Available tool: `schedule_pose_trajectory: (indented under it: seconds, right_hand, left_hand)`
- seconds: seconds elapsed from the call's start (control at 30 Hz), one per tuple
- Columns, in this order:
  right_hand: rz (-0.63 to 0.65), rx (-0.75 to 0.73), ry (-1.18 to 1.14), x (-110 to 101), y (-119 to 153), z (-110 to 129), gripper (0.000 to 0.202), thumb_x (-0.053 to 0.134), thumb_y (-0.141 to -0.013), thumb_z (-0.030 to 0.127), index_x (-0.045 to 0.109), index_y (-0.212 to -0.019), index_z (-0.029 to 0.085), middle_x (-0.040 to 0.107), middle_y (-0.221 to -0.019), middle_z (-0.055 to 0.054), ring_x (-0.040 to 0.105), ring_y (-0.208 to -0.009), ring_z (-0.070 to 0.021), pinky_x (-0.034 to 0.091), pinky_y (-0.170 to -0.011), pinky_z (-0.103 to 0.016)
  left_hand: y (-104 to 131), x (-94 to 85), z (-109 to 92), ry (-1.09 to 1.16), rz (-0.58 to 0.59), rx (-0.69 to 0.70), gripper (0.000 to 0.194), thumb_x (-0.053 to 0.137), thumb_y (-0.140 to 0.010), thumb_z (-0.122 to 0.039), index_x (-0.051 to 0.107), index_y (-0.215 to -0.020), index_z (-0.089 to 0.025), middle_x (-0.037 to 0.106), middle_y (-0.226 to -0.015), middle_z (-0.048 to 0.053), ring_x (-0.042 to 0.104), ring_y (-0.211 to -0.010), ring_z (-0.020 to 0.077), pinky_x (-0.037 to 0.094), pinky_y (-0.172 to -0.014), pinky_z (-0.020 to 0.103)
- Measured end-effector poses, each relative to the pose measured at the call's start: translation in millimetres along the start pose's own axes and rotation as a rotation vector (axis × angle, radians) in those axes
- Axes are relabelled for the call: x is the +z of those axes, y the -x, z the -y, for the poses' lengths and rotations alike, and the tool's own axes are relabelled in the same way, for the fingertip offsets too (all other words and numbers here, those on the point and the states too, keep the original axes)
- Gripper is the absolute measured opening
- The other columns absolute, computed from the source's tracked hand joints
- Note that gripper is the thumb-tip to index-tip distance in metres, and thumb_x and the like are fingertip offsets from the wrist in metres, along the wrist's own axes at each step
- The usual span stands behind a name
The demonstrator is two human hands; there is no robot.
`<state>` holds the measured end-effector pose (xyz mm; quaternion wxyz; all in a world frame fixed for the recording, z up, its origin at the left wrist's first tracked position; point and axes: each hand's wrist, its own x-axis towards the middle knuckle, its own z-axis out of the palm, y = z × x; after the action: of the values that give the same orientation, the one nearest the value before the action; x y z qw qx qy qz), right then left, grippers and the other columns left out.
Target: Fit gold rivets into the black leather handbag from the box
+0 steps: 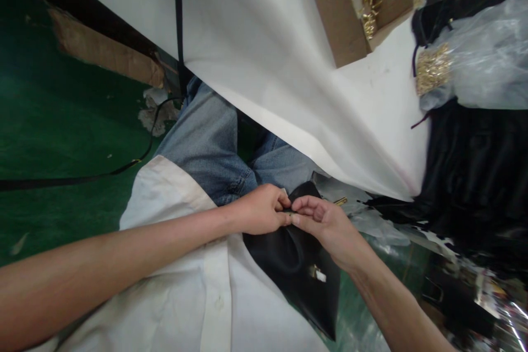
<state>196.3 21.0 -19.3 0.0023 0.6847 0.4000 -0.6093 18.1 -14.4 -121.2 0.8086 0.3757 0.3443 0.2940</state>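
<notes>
A black leather-look bag lies across my lap, with a small gold-coloured fitting and a white bit on its face. My left hand is closed, thumb and fingertips pinching the bag's upper part. Meeting it from the other side, my right hand pinches the same spot, so the fingertips of both hands nearly touch. Whatever small part sits between the fingertips is too hidden to make out. A gold zip pull or similar piece pokes out just beyond my right hand.
A white-covered table slopes past my knees. On it stand a cardboard box with gold-coloured metal parts and a clear plastic bag. Black material hangs at the right. A black strap stretches over the green floor.
</notes>
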Motion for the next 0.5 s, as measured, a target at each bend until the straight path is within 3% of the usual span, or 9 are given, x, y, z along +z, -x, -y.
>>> schedule_pose_trajectory:
  seconds: [0.1,0.23,0.5]
  right_hand:
    - [0.051,0.007,0.028,-6,1,2,0.048,0.100,-0.076,0.051,0.078,-0.105,0.021,0.082,-0.102,-0.006,0.074,-0.095,-0.0216,0.057,-0.088,-0.034]
    - [0.114,0.007,0.045,-13,5,8,0.046,0.095,-0.084,0.050,0.079,-0.116,0.022,0.084,-0.114,-0.008,0.076,-0.106,-0.0233,0.056,-0.097,-0.036]
    - [0.059,0.073,0.028,-13,0,4,0.048,0.102,-0.067,0.044,0.081,-0.104,0.020,0.085,-0.101,-0.008,0.078,-0.089,-0.0219,0.061,-0.081,-0.034]
  left_hand:
    - [-1,-0.6,3,-0.001,-0.016,-0.013,0.007,0.071,-0.088,-0.019,0.068,-0.082,-0.015,0.057,-0.065,-0.005,0.046,-0.060,0.0105,0.029,-0.053,0.024]
    - [0,-0.6,1,-0.014,-0.026,-0.026,0.003,0.071,-0.086,-0.015,0.069,-0.083,-0.015,0.059,-0.064,-0.006,0.047,-0.059,0.0102,0.031,-0.054,0.023]
    - [2,0.0,-6,-0.034,-0.012,-0.045,0.015,0.063,-0.084,-0.007,0.075,-0.088,-0.012,0.065,-0.065,-0.004,0.052,-0.056,0.0108,0.033,-0.052,0.023]
